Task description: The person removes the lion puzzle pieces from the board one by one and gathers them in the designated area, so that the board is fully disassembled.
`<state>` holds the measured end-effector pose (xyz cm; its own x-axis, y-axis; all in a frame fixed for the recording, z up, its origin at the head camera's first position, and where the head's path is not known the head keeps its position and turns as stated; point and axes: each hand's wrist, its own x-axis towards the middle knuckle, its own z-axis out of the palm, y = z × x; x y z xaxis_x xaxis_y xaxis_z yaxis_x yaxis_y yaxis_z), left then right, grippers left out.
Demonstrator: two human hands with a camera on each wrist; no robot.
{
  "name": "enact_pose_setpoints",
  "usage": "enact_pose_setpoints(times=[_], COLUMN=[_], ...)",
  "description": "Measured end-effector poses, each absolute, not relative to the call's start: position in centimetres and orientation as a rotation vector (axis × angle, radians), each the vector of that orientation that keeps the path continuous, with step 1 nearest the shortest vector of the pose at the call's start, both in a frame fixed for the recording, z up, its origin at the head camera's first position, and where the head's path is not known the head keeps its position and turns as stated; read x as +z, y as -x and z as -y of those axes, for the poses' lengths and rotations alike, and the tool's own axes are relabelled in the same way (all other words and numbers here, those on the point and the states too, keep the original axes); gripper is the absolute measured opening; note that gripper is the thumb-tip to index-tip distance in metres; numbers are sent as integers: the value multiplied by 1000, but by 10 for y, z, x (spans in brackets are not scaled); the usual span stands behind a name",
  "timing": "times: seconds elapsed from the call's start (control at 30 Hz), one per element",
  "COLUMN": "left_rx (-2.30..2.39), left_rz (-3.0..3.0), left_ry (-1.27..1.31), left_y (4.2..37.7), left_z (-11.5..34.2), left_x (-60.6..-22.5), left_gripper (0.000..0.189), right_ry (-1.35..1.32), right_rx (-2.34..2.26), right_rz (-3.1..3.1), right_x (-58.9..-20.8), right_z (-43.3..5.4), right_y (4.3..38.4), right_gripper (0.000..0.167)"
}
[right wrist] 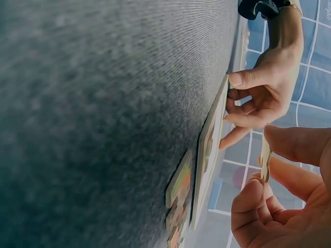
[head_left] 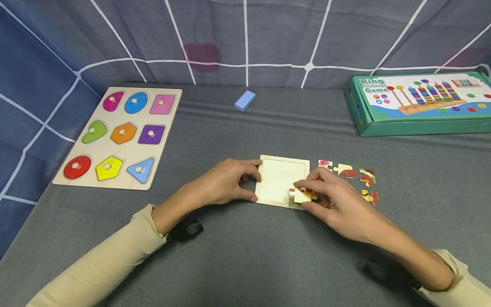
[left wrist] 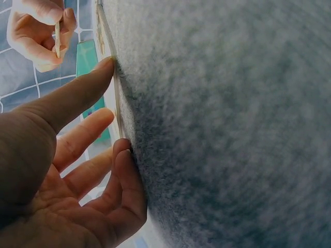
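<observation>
A shallow wooden puzzle tray with a raised border lies on the grey tabletop. Along its left edge my left hand rests its thumb and fingertips, spread between the two left corners. My right hand pinches a jigsaw piece between thumb and fingers, over the tray's lower right part. From the right wrist, that jigsaw piece shows edge-on, raised above the tray. Several jigsaw pieces with red and green print lie right of the tray, some partly hidden by the right hand.
A wooden shape board with knobbed coloured shapes lies at the left. At the back are a blue block and, to the right, a green Ring Challenge Game box. A blue cloth with white lines hangs behind.
</observation>
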<state>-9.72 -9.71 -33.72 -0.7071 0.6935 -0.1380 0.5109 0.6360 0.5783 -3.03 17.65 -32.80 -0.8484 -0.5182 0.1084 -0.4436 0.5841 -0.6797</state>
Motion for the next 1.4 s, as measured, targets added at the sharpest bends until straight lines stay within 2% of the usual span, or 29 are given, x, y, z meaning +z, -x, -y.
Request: enact_pose_setpoints(times=[0.37,0.63,1.13,1.4], left_rx=[727,715,714,719], left_rz=[-2517,-2505,-2514,-2517], left_ry=[-963,-956,-957,-965], left_y=[97,98,97,96], left_z=[97,95,95,96], left_x=[-337,-337,-336,-336], left_gripper=[37,36,36,36], right_ry=[856,782,853,854], right_rx=[-1159,-1074,-985,-963], right_rz=[-2717,-2747,-2842,-2840], right_x=[-331,-330,-335,-343], right_z=[-190,-206,-233,-244], right_y=[26,19,9,2], right_gripper=[36,42,52,51])
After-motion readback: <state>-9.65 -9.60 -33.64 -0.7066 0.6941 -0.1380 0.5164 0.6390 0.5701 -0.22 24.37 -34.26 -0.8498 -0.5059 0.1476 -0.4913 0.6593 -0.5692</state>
